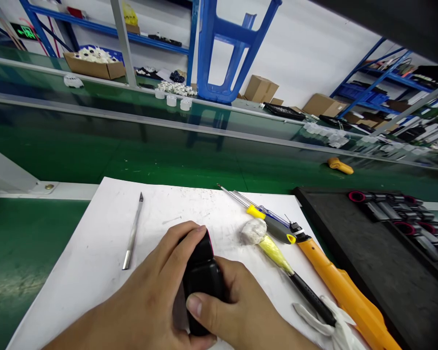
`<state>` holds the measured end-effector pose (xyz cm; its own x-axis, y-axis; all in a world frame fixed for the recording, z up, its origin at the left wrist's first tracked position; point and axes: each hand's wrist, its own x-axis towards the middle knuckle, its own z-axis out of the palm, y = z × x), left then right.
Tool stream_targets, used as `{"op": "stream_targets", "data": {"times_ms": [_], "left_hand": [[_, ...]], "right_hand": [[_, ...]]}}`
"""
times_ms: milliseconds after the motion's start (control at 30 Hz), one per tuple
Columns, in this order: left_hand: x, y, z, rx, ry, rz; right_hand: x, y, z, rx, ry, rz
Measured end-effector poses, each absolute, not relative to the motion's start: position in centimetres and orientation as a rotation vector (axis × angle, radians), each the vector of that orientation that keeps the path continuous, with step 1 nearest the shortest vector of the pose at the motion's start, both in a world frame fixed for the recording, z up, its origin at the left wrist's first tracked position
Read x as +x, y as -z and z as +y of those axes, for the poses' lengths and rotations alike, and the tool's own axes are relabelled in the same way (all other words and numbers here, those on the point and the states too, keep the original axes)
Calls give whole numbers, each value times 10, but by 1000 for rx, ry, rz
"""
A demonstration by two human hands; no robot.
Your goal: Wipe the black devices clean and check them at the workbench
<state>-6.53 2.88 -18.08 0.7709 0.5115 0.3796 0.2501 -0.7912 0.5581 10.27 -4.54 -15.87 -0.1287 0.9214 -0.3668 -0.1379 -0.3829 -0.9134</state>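
Both hands are wrapped round a black plastic device [203, 279] with a rounded body and a thin pink edge at its upper end. My left hand [168, 272] lies along its left side, fingers bent over the top. From the right, my right hand [231, 301] grips the lower body, thumb pressed on the near face. Fingers hide much of its sides. Beneath lies a white sheet [91, 262]. A craft knife [134, 232] rests on it to the left. To the right are a mallet [277, 253] with a wrapped head and a grey-and-yellow screwdriver [272, 224].
An orange electric screwdriver [345, 287] and a white glove [341, 328] lie at the right. Beyond them a black tray [354, 243] holds several black parts with pink rings [405, 227]. A green conveyor belt [160, 155] with metal rails runs across behind the sheet.
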Motion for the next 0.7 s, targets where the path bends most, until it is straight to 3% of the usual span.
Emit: {"op": "stream_targets", "data": {"times_ms": [700], "left_hand": [[-65, 181, 26, 2643, -760, 581]], "right_hand": [[117, 160, -47, -1486, -1593, -1213]]}}
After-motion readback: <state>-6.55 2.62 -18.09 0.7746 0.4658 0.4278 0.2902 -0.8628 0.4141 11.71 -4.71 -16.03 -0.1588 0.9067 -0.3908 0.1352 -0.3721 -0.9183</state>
